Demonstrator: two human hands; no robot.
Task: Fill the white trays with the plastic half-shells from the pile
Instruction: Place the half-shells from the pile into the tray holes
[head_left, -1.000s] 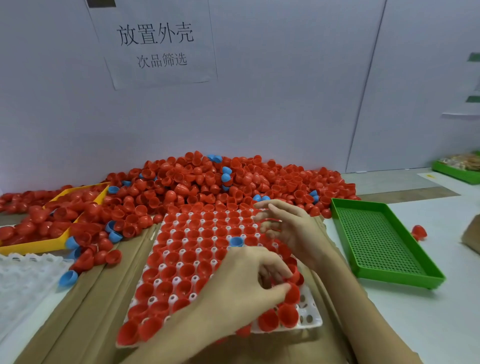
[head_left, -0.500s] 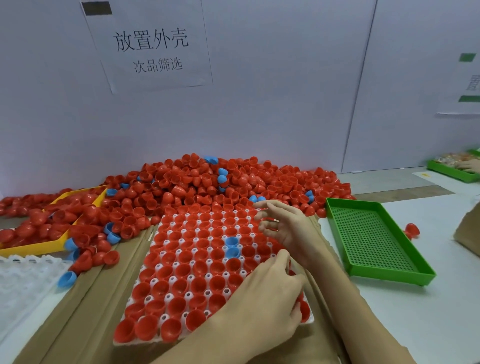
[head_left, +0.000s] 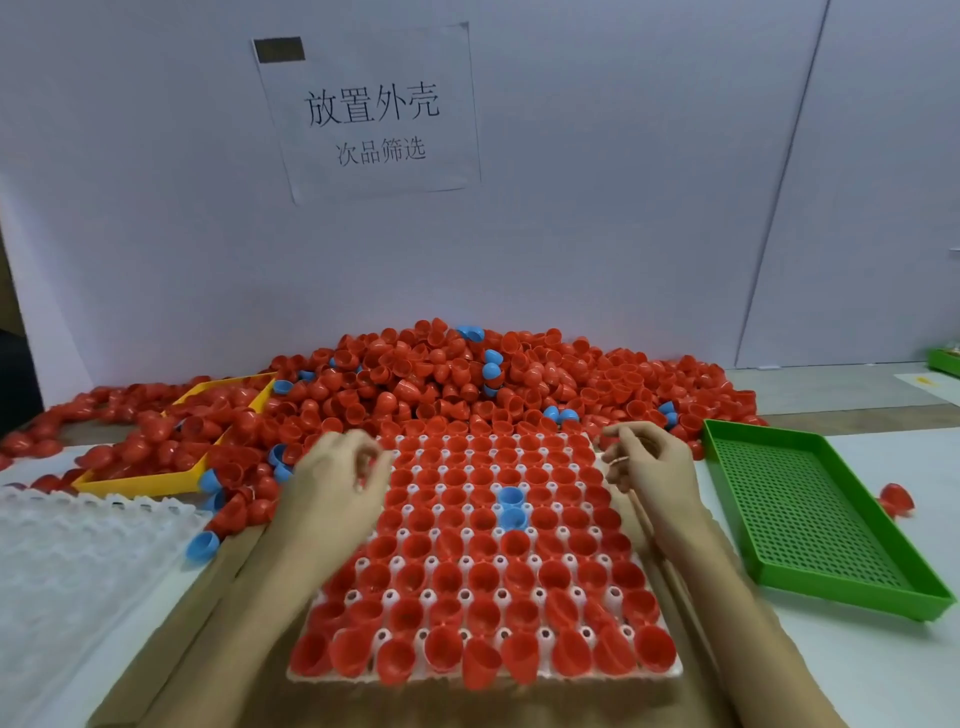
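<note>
A white tray (head_left: 670, 674) lies in front of me on cardboard, its pockets filled with red half-shells and two blue half-shells (head_left: 511, 506) near the middle. Behind it a big pile of red half-shells (head_left: 467, 379), with a few blue ones mixed in, spreads to the wall. My left hand (head_left: 332, 483) hovers over the tray's far left corner, blurred, fingers loosely curled, nothing visible in it. My right hand (head_left: 649, 467) hovers at the tray's far right corner, fingers loosely curled and holding nothing I can see.
A green perforated tray (head_left: 810, 519) sits to the right, with one loose red shell (head_left: 896, 499) beyond it. A yellow tray (head_left: 140, 480) half buried in shells stands at the left. Clear white trays (head_left: 78, 545) are stacked at the near left. A paper sign (head_left: 369, 114) hangs on the wall.
My left hand has moved from the tray's near right corner up to its far left corner. My right hand has shifted to the far right corner. The near row now holds shells.
</note>
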